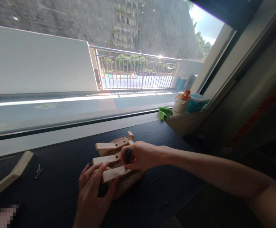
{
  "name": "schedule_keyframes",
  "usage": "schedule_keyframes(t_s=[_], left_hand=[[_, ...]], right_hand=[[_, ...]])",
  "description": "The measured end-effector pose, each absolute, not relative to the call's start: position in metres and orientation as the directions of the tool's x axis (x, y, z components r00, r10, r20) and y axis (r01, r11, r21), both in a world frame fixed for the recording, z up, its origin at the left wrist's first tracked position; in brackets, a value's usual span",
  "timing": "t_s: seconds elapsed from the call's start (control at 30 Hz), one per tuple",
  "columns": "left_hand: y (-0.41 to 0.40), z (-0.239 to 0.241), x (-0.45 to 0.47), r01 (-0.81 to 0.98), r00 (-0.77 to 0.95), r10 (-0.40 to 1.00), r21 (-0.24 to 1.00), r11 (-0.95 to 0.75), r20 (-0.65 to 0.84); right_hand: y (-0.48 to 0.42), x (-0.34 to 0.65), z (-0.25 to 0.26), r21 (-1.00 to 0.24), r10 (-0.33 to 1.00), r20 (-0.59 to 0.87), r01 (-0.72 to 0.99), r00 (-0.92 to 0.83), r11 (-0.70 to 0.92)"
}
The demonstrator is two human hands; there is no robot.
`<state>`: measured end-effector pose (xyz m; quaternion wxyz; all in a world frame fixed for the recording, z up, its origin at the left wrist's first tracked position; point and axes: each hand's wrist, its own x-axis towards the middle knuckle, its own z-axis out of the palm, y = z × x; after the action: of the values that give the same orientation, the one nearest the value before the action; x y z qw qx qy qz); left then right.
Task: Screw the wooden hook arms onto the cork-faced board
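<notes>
A brown wooden board [128,180] lies on the dark table [57,190], with three pale wooden slats across its top. My left hand [92,186] pinches the nearest slat [114,173] between thumb and fingers and holds it against the board. My right hand [140,155] is closed around a dark tool handle [128,155], held upright and pressed down at the right end of that slat. The tool's tip is hidden by my fingers. The middle slat [104,159] and the far slat [115,144] lie beyond.
A loose pale wooden strip [9,175] lies at the table's left, with a few small dark screws [38,171] beside it. On the window sill at the right stand a green cloth [165,112], a white jug [181,103] and a teal container [196,103].
</notes>
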<state>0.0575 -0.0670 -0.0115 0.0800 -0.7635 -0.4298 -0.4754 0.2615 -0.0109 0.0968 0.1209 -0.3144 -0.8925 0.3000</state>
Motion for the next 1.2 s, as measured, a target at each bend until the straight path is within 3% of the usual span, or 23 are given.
schedule_keyframes(t_s=[0.93,1.2], left_hand=[[-0.068,-0.008,0.057,0.736,0.223,0.535,0.220,-0.641,0.815],[-0.066,-0.008,0.057,0.731,0.237,0.525,0.206,-0.650,0.818]], right_hand=[[-0.010,0.259,0.088,-0.620,0.637,0.095,0.455,-0.765,0.639],[-0.013,0.262,0.093,-0.659,0.610,0.027,0.445,-0.792,0.606]])
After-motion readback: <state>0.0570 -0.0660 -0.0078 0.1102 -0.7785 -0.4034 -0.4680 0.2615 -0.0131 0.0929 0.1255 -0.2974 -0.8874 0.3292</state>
